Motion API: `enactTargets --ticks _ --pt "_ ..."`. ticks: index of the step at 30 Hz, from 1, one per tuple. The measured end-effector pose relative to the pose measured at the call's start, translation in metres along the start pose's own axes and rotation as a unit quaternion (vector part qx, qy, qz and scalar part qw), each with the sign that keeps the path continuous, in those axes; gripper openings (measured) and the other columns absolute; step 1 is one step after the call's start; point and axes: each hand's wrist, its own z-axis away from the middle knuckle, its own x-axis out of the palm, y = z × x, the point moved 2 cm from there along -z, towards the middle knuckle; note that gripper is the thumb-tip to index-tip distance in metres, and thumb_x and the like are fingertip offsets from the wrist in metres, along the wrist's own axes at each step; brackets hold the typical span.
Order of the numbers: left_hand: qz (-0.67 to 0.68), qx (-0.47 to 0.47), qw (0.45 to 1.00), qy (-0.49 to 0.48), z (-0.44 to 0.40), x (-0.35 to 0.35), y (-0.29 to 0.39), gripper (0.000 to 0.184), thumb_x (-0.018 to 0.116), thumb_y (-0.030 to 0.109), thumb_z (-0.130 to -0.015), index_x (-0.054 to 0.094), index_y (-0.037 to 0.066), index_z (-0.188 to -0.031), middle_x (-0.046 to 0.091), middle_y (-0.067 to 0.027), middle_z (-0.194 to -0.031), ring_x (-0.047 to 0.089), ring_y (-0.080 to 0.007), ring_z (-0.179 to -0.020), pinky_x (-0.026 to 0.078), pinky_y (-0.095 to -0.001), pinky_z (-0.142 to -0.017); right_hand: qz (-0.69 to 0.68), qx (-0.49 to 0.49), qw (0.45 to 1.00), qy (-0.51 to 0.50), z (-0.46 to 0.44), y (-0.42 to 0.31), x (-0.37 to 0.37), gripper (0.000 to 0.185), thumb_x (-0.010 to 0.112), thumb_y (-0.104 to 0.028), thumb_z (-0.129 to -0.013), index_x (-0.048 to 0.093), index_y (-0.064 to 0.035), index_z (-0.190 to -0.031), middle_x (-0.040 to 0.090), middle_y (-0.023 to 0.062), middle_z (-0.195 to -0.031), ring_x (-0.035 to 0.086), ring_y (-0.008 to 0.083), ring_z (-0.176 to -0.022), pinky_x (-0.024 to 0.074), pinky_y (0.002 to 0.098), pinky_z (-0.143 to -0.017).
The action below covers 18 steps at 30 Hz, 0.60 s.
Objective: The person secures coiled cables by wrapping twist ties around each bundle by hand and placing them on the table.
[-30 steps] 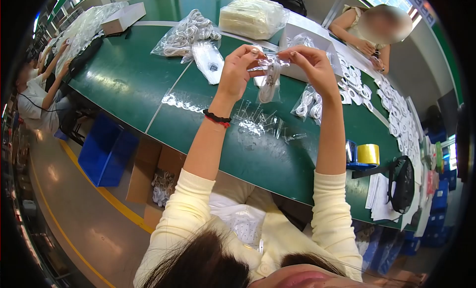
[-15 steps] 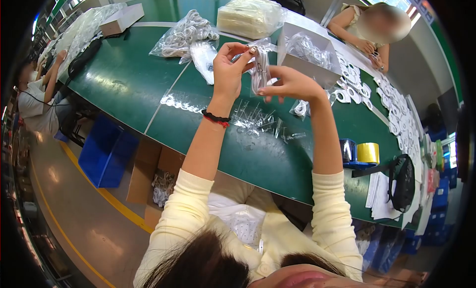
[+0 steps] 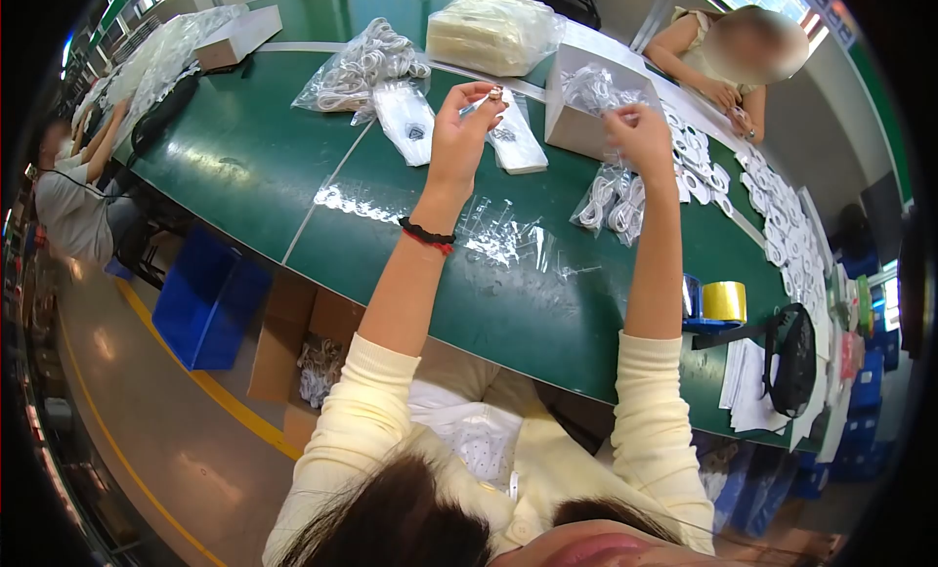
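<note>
My left hand (image 3: 457, 137) is raised over the table, its thumb and fingertips pinched together; anything between them is too small to make out. Just behind those fingertips lies a stack of flat clear bags (image 3: 520, 147) with a dark print. My right hand (image 3: 640, 137), blurred by motion, has its fingers curled in front of the white box (image 3: 578, 127); whether it holds anything is unclear. Below it on the table are bagged white cables (image 3: 608, 204). More clear bags with white cable (image 3: 598, 86) fill the box.
A big bag of white cables (image 3: 366, 64), another flat bag stack (image 3: 403, 127) and a wrapped cream block (image 3: 493, 30) stand behind. Clear scraps (image 3: 503, 237) lie in front. White rings (image 3: 777, 215), a yellow tape roll (image 3: 723, 301) and a black pouch (image 3: 789, 357) are rightward. Two people sit nearby.
The bagged cable that was between my hands has left my left hand. My right hand has moved right to the box, and a second bagged cable shows on the table below it.
</note>
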Motion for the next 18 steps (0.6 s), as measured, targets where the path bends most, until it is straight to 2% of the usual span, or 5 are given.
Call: enactTargets --ticks 2,6,11,13,18 --pt "-0.013 -0.012 1.0 -0.003 0.0 -0.001 -0.002 0.021 0.062 0.012 -0.089 0.058 0.002 -0.107 0.057 -0.0059 -0.103 0.061 -0.0127 -0.092 0.047 -0.0244 -0.079 0.29 0.075 0.936 -0.182 0.003 0.004 0.0 0.045 0.076 -0.034 -0.076 0.065 0.0065 -0.093 0.067 0.0173 -0.082 0.067 0.0199 -0.062 0.0549 0.0313 -0.052" --pt "-0.074 -0.058 0.995 -0.016 0.002 -0.003 -0.004 0.023 0.059 0.02 -0.092 0.056 0.004 -0.11 0.06 -0.0045 -0.1 0.06 -0.0124 -0.096 0.044 -0.0247 -0.083 0.435 0.088 0.859 -0.253 0.016 0.012 0.013 0.046 0.077 -0.035 -0.073 0.065 0.0081 -0.083 0.066 0.0196 -0.08 0.067 0.0263 -0.061 0.0545 0.0349 -0.05" --pt "-0.106 -0.083 0.991 -0.022 0.003 -0.002 -0.009 0.023 0.062 0.019 -0.09 0.058 0.003 -0.106 0.06 -0.0052 -0.098 0.061 -0.012 -0.089 0.046 -0.0248 -0.078 0.449 0.042 0.849 -0.275 0.024 0.013 0.035 0.045 0.081 -0.023 -0.066 0.059 0.0062 -0.093 0.066 0.0201 -0.091 0.068 0.0291 -0.073 0.0563 0.0377 -0.057" --pt "-0.114 -0.093 0.989 -0.022 0.002 -0.005 -0.015 0.021 0.064 0.017 -0.088 0.06 0.002 -0.103 0.06 -0.0061 -0.096 0.06 -0.0115 -0.084 0.047 -0.025 -0.073 0.4 0.024 0.865 -0.304 0.027 0.005 0.036 0.047 0.078 -0.024 -0.067 0.061 0.0016 -0.103 0.066 0.0224 -0.102 0.066 0.0322 -0.094 0.0531 0.0401 -0.078" --pt "-0.248 -0.129 0.955 -0.102 0.002 -0.006 -0.027 0.032 0.06 0.026 -0.093 0.056 0.003 -0.114 0.061 -0.0084 -0.104 0.062 -0.0148 -0.095 0.048 -0.0262 -0.08 0.107 -0.085 0.936 -0.325 0.019 -0.01 0.03 0.035 0.068 -0.018 -0.075 0.052 -0.0049 -0.104 0.062 0.0082 -0.09 0.058 0.0163 -0.078 0.0436 0.027 -0.067"
